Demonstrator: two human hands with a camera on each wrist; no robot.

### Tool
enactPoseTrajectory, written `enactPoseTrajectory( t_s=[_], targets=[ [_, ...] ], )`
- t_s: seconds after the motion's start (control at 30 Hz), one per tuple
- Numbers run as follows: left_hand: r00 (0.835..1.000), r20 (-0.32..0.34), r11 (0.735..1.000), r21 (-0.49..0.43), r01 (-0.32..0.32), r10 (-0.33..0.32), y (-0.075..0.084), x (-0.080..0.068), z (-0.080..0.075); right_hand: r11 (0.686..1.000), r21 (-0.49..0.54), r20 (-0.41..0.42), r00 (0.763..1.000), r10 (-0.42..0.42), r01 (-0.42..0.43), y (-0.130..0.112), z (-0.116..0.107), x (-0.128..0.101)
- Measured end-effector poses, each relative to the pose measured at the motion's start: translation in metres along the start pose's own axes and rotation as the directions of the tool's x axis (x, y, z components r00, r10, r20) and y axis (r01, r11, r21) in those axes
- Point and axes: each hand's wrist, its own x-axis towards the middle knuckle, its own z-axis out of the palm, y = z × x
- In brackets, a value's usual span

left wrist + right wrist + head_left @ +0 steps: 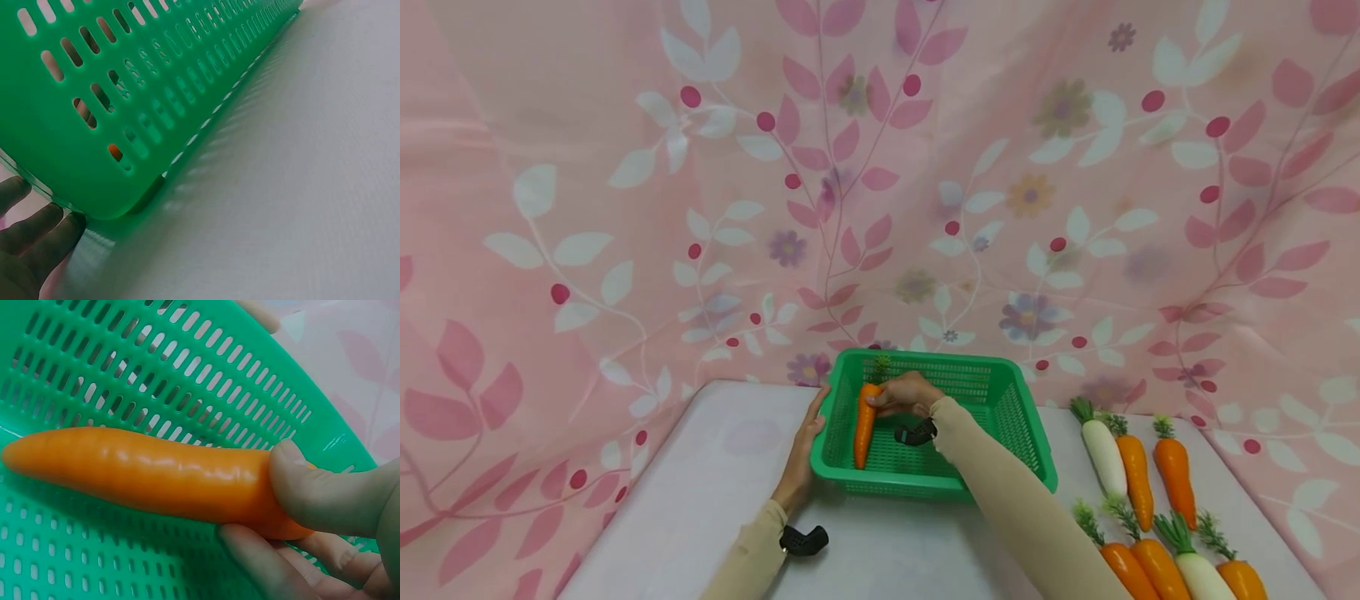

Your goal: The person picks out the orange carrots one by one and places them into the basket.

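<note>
Hands, two, both at the green perforated plastic basket [1000, 417] on the white tabletop [715, 492]. Right hand [906, 394]: thumb and fingers curled round the thick leafy end of the orange plastic carrot [864, 425], holding it inside the basket along the left wall, tip pointing toward the near edge. Left hand [807, 442]: fingers straight, laid flat against the outside of the basket's left wall, bracing it. Handling note: the carrot looks best lowered tip first until its length rests on the mesh floor, and let go only then, the left hand pressing steadily so the light basket does not slide on the smooth top. Other stock: a row of orange carrots and white radishes [1142, 492] lying well apart, right of the basket. View notes: the head view alone shows both hands, the spare vegetables and the pink leaf-patterned cloth [625, 167] behind. Right wrist view shows the thumb [312, 494] pressed on top of the carrot and fingers beneath. Left wrist view shows fingertips [50, 234] touching the basket's lower corner, with a speck of orange through one slot.
</note>
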Motion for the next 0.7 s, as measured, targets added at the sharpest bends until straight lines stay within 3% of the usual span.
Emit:
enactPoseTrajectory(
  t_s=[0.47,0.7],
  targets=[
    [1.000,0.030,1.000,0.002,-0.009,0.009,0.0019,-0.0003,0.0084,0.996,-0.084,-0.082,0.997,0.011,-0.018,0.0057,0.0009,0.0090],
    [0.999,0.039,1.000,-0.003,-0.013,0.013,0.0012,-0.0004,0.0084,0.981,-0.192,-0.091,0.996,-0.010,-0.008,0.0072,0.0023,0.0088]
  ],
)
